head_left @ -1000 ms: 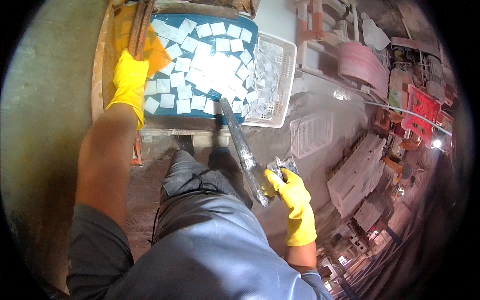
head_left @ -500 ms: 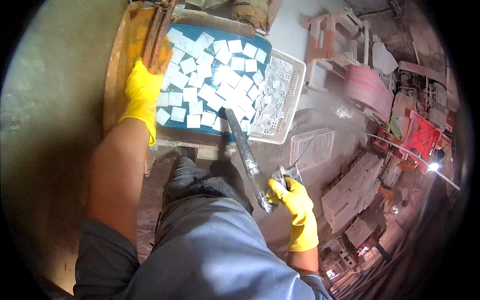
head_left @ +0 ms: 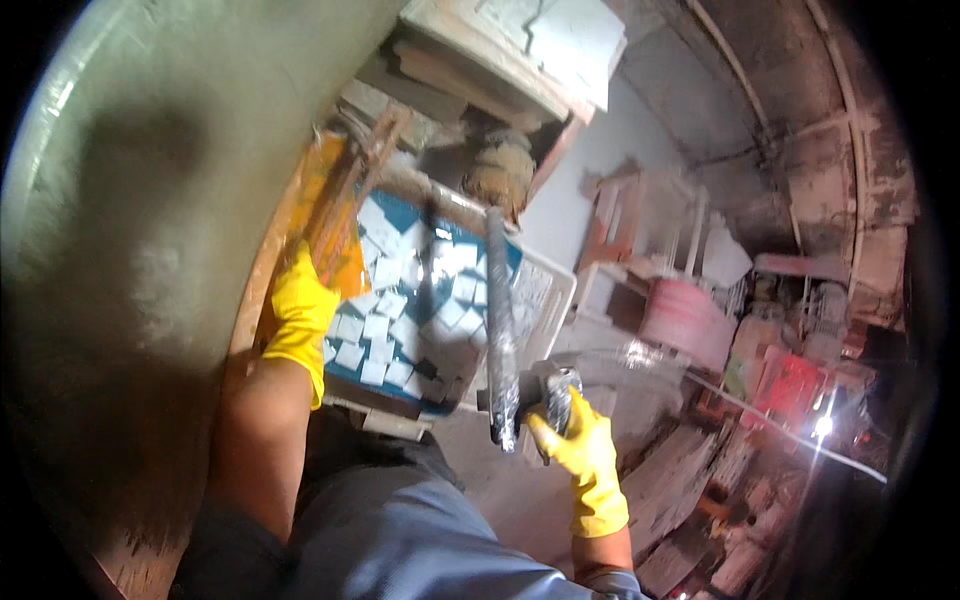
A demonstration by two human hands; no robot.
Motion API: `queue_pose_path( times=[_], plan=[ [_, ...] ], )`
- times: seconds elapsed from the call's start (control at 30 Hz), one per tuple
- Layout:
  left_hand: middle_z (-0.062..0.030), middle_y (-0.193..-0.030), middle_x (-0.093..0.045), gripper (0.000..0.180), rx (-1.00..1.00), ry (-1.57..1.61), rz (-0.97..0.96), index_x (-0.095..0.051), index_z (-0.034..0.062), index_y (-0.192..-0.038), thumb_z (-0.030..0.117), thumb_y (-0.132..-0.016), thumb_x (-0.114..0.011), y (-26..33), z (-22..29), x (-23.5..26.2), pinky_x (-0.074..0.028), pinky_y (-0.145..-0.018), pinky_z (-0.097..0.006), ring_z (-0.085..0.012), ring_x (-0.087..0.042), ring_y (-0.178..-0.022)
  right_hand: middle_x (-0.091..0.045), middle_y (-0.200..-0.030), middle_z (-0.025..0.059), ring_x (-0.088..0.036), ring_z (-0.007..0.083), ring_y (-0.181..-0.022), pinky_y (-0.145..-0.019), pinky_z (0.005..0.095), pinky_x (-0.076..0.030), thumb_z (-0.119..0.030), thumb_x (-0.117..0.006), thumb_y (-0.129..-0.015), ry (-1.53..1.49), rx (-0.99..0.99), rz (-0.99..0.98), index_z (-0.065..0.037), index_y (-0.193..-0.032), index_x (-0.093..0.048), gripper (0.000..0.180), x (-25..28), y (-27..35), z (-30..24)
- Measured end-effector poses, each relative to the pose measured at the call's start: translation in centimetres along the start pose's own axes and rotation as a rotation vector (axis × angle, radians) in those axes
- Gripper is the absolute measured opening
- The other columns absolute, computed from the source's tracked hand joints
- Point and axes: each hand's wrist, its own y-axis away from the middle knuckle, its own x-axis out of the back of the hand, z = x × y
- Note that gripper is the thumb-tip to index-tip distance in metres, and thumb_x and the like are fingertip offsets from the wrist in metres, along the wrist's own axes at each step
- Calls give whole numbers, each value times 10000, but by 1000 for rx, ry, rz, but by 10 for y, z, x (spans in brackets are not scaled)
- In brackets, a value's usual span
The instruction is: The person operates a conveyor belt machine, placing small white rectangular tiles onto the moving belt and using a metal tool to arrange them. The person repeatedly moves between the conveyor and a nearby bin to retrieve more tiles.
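My left hand (head_left: pixel 305 315), in a yellow rubber glove, is closed around the lower end of a rusty metal bar (head_left: pixel 362 165). That bar slants over an orange-yellow panel (head_left: pixel 312 185) at the left edge of the blue work surface (head_left: pixel 432 393). Many white square tiles (head_left: pixel 376 328) lie scattered on the blue surface. My right hand (head_left: pixel 588 465), also gloved in yellow, grips a dark, plastic-wrapped handle piece (head_left: pixel 560 395). Right beside it, a long dark wrapped bar (head_left: pixel 500 320) stands up across the view. Whether the bar and handle piece are joined is hard to tell.
A white plastic basket (head_left: pixel 568 292) stands right of the blue surface. A large greenish wall-like surface (head_left: pixel 180 250) fills the left. Beyond the tiles are a brown bundle (head_left: pixel 497 170) and stacked pale slabs (head_left: pixel 560 50). A pink roll (head_left: pixel 688 320) and red crate (head_left: pixel 785 390) sit at right.
The view has tilted, bringing the stacked slabs in at the top. The dark bar now stands nearly upright instead of slanting. Both hands keep their grips.
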Motion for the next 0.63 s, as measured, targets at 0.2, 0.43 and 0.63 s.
queue_pose_path(
  times=[0.2, 0.43, 0.63],
  plan=[
    [-240, -1436, -634, 936, 31, -69, -6, -464, 34, -1564, 187, -748, -896, -3, -1, 2, -498, -1104, -434, -416, -617, -1320, -749, -921, 68, -693, 165, -728, -664, 299, -549, -441, -806, -924, -779, 369, 202, -24, -1173, -710, 496, 95, -165, -107],
    [-276, -1293, -696, 890, 117, -114, -42, -428, 53, -1600, 225, -811, -802, 1, 8, 14, -553, -1001, -469, -448, -696, -1158, -698, -1327, 163, -647, 220, -1251, -1148, 453, -449, -431, -507, -1116, -1166, 564, 31, -70, -1412, -628, 482, 153, -453, -313],
    [-265, -1359, -669, 839, -48, -126, 41, -489, -2, -1547, 225, -802, -800, 0, 5, 10, -537, -1039, -464, -446, -683, -1192, -754, -1059, 128, -703, 305, -927, -892, 493, -593, -594, -600, -1039, -1483, 499, -190, -105, -1245, -670, 535, 168, -602, -335]
  ],
)
